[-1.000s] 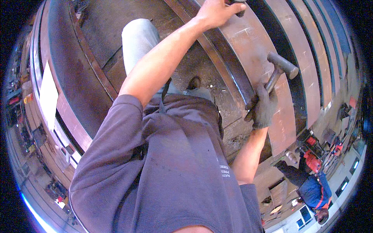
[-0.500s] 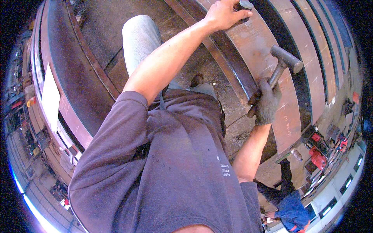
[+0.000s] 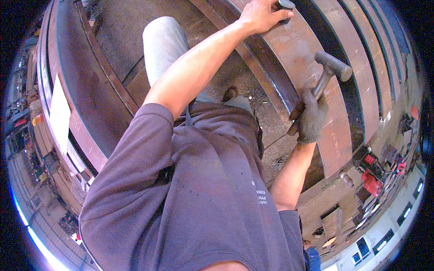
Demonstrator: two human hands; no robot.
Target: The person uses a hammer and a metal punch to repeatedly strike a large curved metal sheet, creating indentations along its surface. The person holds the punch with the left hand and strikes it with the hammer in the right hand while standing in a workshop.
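Note:
My bare left hand [image 3: 262, 17] is closed around a short dark metal piece with a round flat top [image 3: 285, 4], perhaps a punch or stamp. Its lower end stands on or just over a long rusty steel beam [image 3: 294, 45]; my fingers partly hide the contact. In a grey work glove, my right hand [image 3: 311, 118] grips the handle of a hammer [image 3: 333, 65] with a cylindrical steel head. That head is held over the same beam's surface, apart from the dark piece. White chalk-like marks show on the beam near the hammer.
More steel beams [image 3: 357, 58] run parallel on the right with dark gaps between. Another large beam [image 3: 90, 86] lies on my left. Red equipment [image 3: 371, 183] and scattered metal pieces lie on the floor at right. A bit of a person's blue clothing [image 3: 313, 259] shows at the lower edge.
Both hands and the hammer stay almost in place. The person in blue at the lower right has moved mostly out of sight behind my right shoulder.

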